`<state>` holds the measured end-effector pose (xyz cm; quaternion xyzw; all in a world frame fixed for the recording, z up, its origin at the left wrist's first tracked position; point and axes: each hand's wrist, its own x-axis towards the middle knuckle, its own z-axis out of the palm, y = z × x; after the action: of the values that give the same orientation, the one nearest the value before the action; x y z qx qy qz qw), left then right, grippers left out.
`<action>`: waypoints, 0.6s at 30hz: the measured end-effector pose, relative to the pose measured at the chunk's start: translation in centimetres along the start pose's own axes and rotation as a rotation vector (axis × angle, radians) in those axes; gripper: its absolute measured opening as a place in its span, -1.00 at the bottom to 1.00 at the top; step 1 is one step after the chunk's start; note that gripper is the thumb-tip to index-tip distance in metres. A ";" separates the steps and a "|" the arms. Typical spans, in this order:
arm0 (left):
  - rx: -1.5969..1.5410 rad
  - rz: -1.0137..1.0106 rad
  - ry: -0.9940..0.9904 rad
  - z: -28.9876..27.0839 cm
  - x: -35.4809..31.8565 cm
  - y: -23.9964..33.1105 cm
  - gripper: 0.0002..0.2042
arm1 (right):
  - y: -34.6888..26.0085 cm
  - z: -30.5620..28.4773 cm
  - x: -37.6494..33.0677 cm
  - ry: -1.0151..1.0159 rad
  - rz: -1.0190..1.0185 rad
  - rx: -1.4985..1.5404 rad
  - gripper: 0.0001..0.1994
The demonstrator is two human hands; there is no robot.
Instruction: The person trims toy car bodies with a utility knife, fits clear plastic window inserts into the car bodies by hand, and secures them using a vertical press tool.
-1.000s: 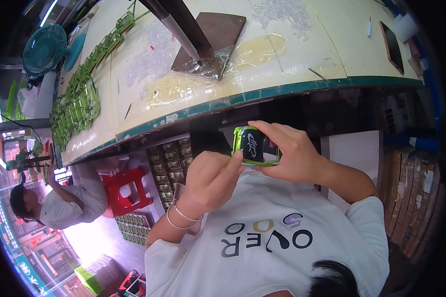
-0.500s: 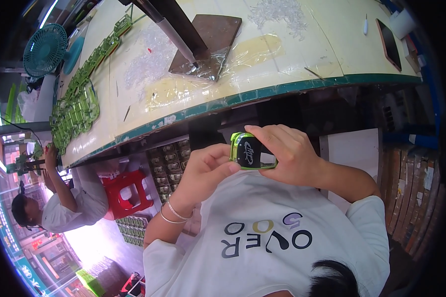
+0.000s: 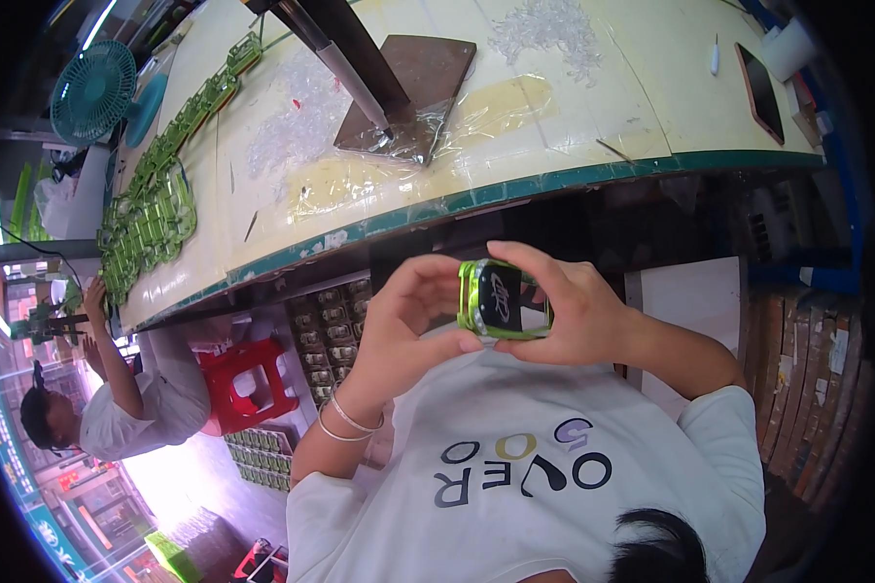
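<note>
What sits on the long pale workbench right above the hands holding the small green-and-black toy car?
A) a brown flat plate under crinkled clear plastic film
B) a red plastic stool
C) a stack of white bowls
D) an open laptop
A: a brown flat plate under clear film lies on the pale workbench, above the left hand, right hand and green-and-black toy car.

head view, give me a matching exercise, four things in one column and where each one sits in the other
Things:
1. green and black toy car
2. teal fan
3. red stool
4. phone

Places:
A. on the floor beside the seated co-worker
B. far right of the table top
C. between the left hand and the right hand
D. far left end of the table

Pairs: 1-C, 2-D, 3-A, 4-B
</note>
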<state>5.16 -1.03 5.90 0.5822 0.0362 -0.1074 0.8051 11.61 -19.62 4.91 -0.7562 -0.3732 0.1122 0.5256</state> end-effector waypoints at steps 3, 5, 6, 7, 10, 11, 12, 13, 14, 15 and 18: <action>0.143 0.142 -0.033 -0.2 0.3 -0.1 -0.34 | 0.7 0.2 0.0 0.052 -0.217 -0.081 -0.36; 0.338 0.267 -0.149 -0.5 0.3 -0.6 -0.32 | 0.8 0.2 0.1 0.085 -0.312 -0.214 -0.39; 0.337 0.266 -0.152 -0.5 0.5 -0.7 -0.32 | 1.0 0.3 0.0 0.087 -0.310 -0.216 -0.39; 0.345 0.303 -0.145 -0.6 0.6 -0.7 -0.34 | 1.3 0.6 -0.1 0.103 -0.336 -0.188 -0.41; 0.361 0.376 -0.124 -0.6 0.8 -0.7 -0.38 | 1.2 0.4 0.1 0.073 -0.401 -0.198 -0.45; 0.375 0.373 -0.074 -0.5 0.7 -0.7 -0.39 | 1.1 0.3 0.3 0.027 -0.440 -0.236 -0.47; 0.389 0.370 -0.027 -0.4 0.6 -0.6 -0.40 | 1.1 0.5 0.4 0.027 -0.440 -0.238 -0.47; 0.388 0.371 -0.028 -0.5 0.7 -0.6 -0.40 | 1.0 0.7 0.5 0.052 -0.476 -0.270 -0.48; 0.405 0.382 -0.019 -0.6 0.9 -0.6 -0.42 | 1.1 0.9 0.6 0.077 -0.513 -0.303 -0.48; 0.421 0.394 -0.009 -0.7 1.0 -0.6 -0.43 | 1.2 0.9 0.7 0.076 -0.514 -0.304 -0.48; 0.633 0.498 -0.006 -1.5 1.5 -0.8 -0.43 | 1.5 1.0 0.9 0.029 -0.497 -0.266 -0.48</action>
<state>6.60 -0.08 4.43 0.7921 -0.1435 0.0834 0.5874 12.33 -18.56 3.41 -0.7054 -0.5511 -0.0811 0.4384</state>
